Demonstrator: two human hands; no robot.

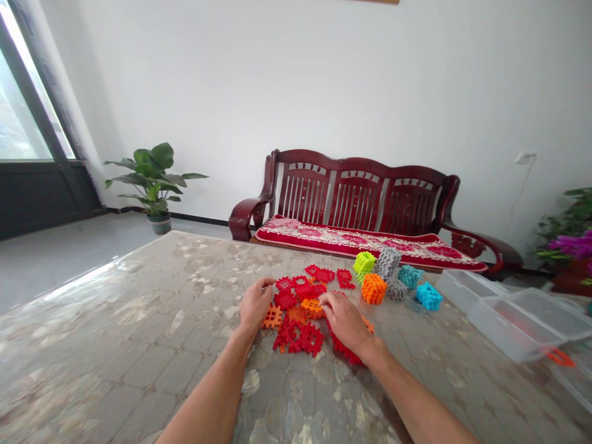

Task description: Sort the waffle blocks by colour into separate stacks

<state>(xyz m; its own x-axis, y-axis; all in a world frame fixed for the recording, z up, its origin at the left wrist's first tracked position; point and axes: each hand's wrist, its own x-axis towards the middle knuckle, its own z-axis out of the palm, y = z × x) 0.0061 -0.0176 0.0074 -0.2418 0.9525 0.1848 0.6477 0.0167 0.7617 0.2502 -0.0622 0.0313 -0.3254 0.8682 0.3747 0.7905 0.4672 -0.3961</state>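
Observation:
A loose pile of flat red interlocking tiles (303, 338) with notched edges lies on the table between my hands, with a few orange ones mixed in. At the pile's left edge is my left hand (255, 305), its fingers slightly curved and apart from the thumb, with no tile visible in it. An orange tile (271, 317) lies just beside its wrist side. My right hand (345, 316) reaches over the pile's right side, thumb and fingers pinched at the edge of another orange tile (312, 308). More red tiles (341, 351) show partly hidden beneath this hand.
Behind the pile stand sorted stacks of tiles: lime green (364, 264), orange (374, 288), grey (388, 263), teal (411, 276) and blue (429, 296). Clear plastic boxes (515, 327) sit at the right. Beyond the table (139, 345) is a wooden bench (356, 191).

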